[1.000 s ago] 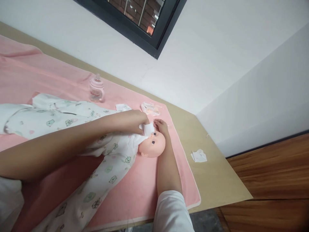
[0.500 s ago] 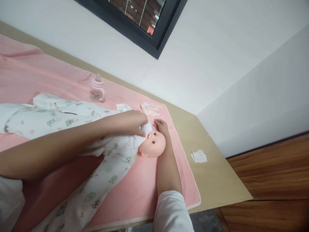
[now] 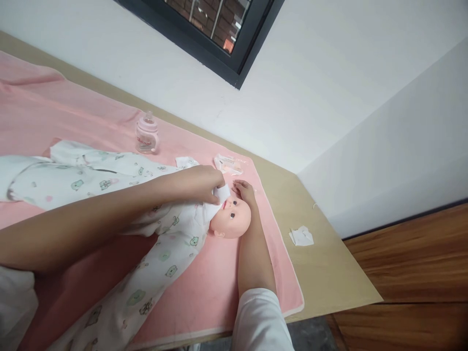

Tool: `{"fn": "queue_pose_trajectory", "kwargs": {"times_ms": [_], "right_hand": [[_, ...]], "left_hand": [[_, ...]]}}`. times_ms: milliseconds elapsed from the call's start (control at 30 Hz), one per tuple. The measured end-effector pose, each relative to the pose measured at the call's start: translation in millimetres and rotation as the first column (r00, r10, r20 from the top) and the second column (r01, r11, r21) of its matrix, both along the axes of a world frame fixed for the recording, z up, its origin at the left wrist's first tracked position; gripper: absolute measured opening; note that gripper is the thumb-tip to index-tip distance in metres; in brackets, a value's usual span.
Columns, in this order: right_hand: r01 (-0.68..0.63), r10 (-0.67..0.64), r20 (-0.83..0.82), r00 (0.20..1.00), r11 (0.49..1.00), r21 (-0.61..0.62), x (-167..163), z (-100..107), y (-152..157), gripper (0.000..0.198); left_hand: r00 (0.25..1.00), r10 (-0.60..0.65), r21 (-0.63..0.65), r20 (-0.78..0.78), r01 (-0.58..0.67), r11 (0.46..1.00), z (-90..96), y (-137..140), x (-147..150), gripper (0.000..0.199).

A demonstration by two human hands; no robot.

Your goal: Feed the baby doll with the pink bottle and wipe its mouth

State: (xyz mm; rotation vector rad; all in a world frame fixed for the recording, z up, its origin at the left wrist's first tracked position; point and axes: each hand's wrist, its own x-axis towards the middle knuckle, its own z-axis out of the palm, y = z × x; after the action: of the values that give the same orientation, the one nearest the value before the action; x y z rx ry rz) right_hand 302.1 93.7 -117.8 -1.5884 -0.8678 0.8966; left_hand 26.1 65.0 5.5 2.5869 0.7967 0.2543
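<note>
A bald baby doll [image 3: 234,222] lies on its back on a pink mat [image 3: 215,287], dressed in a white outfit [image 3: 168,253] printed with green animals. Its face is turned up toward the wall side. My left hand [image 3: 206,183] reaches across the doll's body, fingers closed on a folded white tissue [image 3: 222,193] at the doll's mouth and chin. Part of the tissue hangs down by the neck. My right hand [image 3: 243,190] rests beyond the head with fingers loosely spread, and its forearm lies against the crown. Nothing shows in that hand.
A pink-topped baby bottle [image 3: 146,134] stands upright on the mat near the wall. A clear packet [image 3: 228,165] lies at the mat's far corner. On the wooden tabletop [image 3: 329,273] sits a crumpled white tissue [image 3: 302,236]. A dark-framed window [image 3: 234,73] is above.
Hardly anything differs. My left hand has shifted very slightly with the tissue at the doll's mouth; my right arm and the doll stay in place.
</note>
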Motion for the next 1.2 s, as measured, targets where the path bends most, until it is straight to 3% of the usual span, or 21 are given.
{"fn": "queue_pose_trajectory", "kwargs": {"times_ms": [467, 833, 1200], "right_hand": [[-0.012, 0.012, -0.006, 1.000, 1.000, 0.017, 2.1, -3.2, 1.4, 0.014], [-0.034, 0.034, -0.002, 0.999, 0.999, 0.032, 3.7, -4.9, 3.0, 0.016], [-0.039, 0.039, 0.015, 0.999, 0.999, 0.034, 4.0, -6.4, 3.9, 0.016]], "left_hand": [[1.000, -0.001, 0.053, 0.013, 0.000, 0.999, -4.7, 4.6, 1.7, 0.024], [0.999, -0.017, -0.019, 0.049, 0.018, 1.000, -0.1, 2.3, 2.1, 0.012], [0.998, 0.023, 0.047, 0.060, -0.026, 0.999, -4.7, 1.7, 5.1, 0.025]]}}
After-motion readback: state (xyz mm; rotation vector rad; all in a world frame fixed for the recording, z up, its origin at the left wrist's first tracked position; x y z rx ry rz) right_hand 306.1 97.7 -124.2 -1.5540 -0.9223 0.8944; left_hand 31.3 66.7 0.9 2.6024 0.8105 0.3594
